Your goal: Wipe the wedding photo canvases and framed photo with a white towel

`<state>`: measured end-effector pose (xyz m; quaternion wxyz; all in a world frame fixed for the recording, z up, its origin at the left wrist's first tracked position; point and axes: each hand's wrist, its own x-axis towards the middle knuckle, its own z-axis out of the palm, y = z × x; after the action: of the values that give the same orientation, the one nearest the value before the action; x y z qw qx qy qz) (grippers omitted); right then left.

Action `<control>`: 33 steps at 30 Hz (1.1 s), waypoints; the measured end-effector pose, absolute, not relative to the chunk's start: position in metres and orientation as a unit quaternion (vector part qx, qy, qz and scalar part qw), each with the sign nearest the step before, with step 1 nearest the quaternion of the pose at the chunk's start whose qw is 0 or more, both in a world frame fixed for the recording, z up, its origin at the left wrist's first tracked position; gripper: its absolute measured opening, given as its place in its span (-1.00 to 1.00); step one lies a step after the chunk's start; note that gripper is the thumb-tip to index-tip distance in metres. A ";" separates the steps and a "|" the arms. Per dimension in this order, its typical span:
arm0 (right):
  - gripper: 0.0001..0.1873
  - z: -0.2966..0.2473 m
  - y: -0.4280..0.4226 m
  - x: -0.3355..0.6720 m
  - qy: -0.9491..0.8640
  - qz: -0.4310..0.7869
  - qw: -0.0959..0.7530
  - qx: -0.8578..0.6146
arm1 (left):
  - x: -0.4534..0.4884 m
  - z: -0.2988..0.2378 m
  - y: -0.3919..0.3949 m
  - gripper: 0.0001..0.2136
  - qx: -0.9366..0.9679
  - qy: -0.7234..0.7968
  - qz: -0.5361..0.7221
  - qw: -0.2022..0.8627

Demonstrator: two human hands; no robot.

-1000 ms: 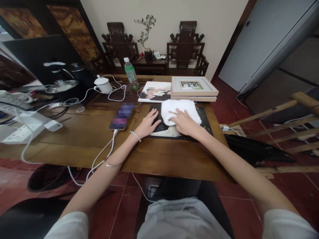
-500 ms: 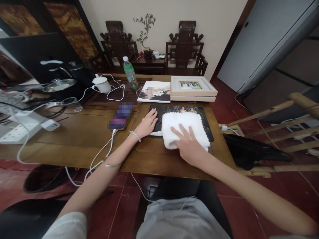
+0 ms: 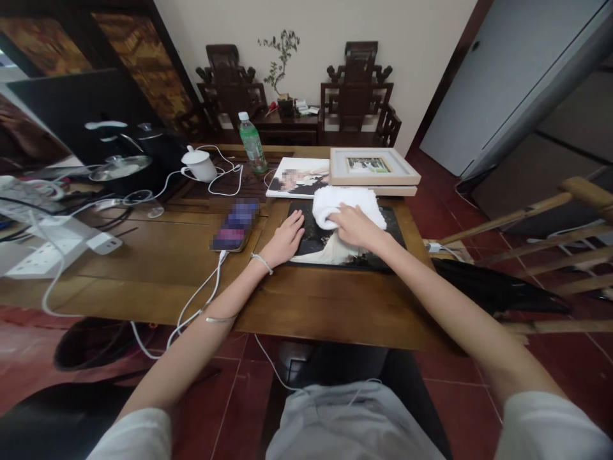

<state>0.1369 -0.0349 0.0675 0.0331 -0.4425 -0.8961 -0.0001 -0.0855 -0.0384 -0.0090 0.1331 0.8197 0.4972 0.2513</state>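
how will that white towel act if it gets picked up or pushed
The towel is probably floppy: its edge curls softly by the right hand. Its fluffy fabric suggests it is light. Pushed, it may bunch up, since it looks loosely folded.

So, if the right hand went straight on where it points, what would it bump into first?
Beyond the white towel under it, the right hand would probably meet the photo panel first, though depth is unclear.

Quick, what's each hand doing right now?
Left hand: open, lying partly on the dark picture.
Right hand: on the white towel; whether its grip is closed can't be told.
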 end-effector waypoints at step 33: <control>-0.45 0.058 -0.076 0.087 -0.907 -0.007 0.019 -0.422 | -0.083 0.010 -0.047 -0.44 0.714 0.481 0.477 0.176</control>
<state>0.0873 -0.0760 0.0578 0.0186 -0.4215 -0.9066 -0.0074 -0.0826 -0.0468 0.0101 0.1760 0.7139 0.4809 0.4775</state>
